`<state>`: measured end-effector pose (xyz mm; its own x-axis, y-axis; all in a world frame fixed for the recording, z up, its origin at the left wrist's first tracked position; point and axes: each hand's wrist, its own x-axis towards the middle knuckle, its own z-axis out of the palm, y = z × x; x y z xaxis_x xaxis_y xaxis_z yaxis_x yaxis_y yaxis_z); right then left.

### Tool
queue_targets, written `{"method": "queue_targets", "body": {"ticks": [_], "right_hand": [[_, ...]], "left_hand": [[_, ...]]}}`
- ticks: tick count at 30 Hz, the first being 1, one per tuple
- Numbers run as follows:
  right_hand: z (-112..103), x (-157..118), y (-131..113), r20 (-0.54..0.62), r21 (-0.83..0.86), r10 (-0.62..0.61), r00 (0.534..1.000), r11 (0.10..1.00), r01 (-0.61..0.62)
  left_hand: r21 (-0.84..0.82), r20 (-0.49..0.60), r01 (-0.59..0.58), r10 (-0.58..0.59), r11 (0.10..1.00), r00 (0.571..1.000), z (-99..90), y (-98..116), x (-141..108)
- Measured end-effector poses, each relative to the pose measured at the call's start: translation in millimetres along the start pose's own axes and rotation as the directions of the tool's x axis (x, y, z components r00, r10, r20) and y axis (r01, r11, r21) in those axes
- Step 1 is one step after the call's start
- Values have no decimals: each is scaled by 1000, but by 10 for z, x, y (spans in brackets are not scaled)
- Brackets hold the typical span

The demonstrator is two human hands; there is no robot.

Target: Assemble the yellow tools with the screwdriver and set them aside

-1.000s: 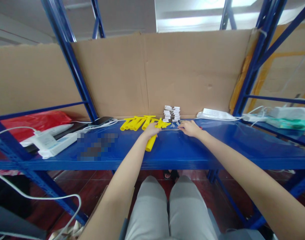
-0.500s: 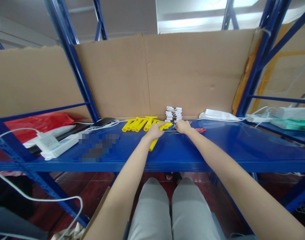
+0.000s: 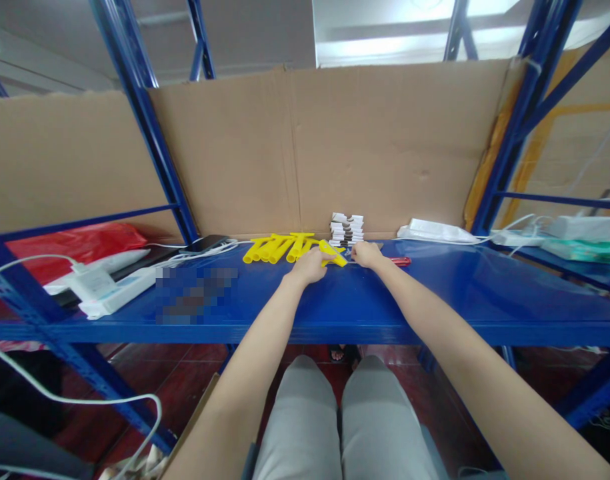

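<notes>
My left hand (image 3: 311, 265) is closed on a yellow plastic piece (image 3: 333, 253) near the middle of the blue shelf. Close on its right, my right hand (image 3: 367, 255) has its fingers closed; what they grip is too small to make out. A red-handled tool (image 3: 401, 261) lies just right of that hand. Several yellow tube-like pieces (image 3: 272, 249) lie in a row left of my left hand. Behind the hands stands a stack of small white pieces (image 3: 347, 230) with dark marks.
A cardboard sheet (image 3: 385, 147) backs the shelf (image 3: 435, 287). White power strips lie at the left (image 3: 119, 293) and right rear (image 3: 435, 231). A dark phone (image 3: 207, 244) and cables rest at the left rear, near a red bag (image 3: 85, 250).
The yellow piece in my left hand has turned; its tube no longer points toward the front edge. My left hand has shifted slightly, while my right hand stays nearly in place.
</notes>
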<state>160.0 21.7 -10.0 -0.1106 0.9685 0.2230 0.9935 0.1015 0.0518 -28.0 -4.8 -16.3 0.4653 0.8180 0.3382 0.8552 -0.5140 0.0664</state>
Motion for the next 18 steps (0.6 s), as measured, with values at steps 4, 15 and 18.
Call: {"method": "queue_targets", "body": {"ticks": [4, 15, 18], "right_hand": [[13, 4, 5, -4, -12, -4, 1000, 1000, 4], [-15, -33, -8, 8, -36, -43, 999, 998, 43], [-14, -43, -15, 8, -49, -44, 999, 998, 44]], "left_hand": [[15, 9, -12, 12, 1000, 1000, -6, 9, -3], [-17, 31, -22, 22, 1000, 999, 15, -16, 1], [-31, 34, -39, 40, 999, 999, 16, -21, 5]]}}
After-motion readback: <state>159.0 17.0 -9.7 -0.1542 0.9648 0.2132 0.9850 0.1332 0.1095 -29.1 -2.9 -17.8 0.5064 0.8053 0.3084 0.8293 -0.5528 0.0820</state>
